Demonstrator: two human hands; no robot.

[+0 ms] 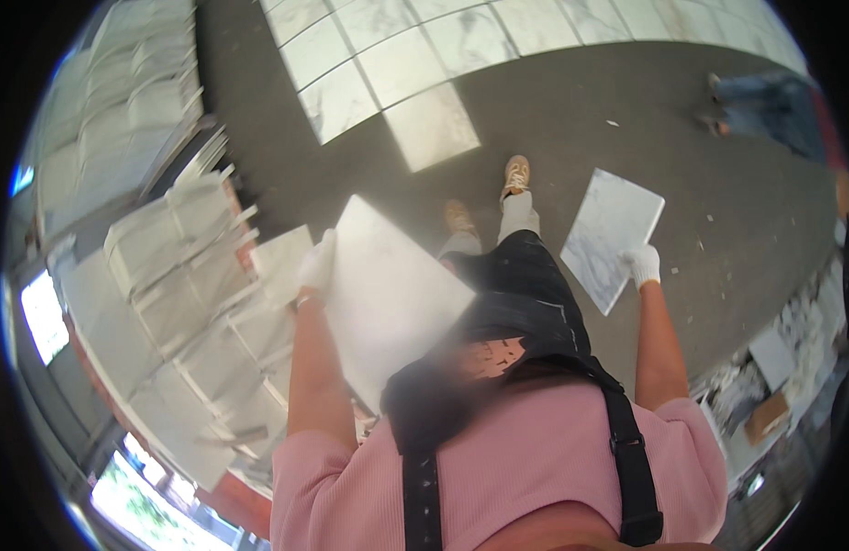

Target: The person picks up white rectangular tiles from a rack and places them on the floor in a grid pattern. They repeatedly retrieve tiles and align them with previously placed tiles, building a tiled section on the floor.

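My left hand (316,266), in a white glove, grips the left edge of a large pale square tile (392,294) held flat in front of my body. My right hand (642,264), also gloved in white, holds a white marble-veined tile (611,234) by its right edge, out to my right side. Both tiles hang above the dark grey floor. My feet in tan shoes (514,174) show between the two tiles.
Laid marble tiles (443,46) cover the floor ahead, ending in one lone tile (432,127). Stacks of boxed tiles (181,266) stand at my left. Another person's legs (764,106) are at the far right. Broken pieces and rubble (764,367) lie at my right.
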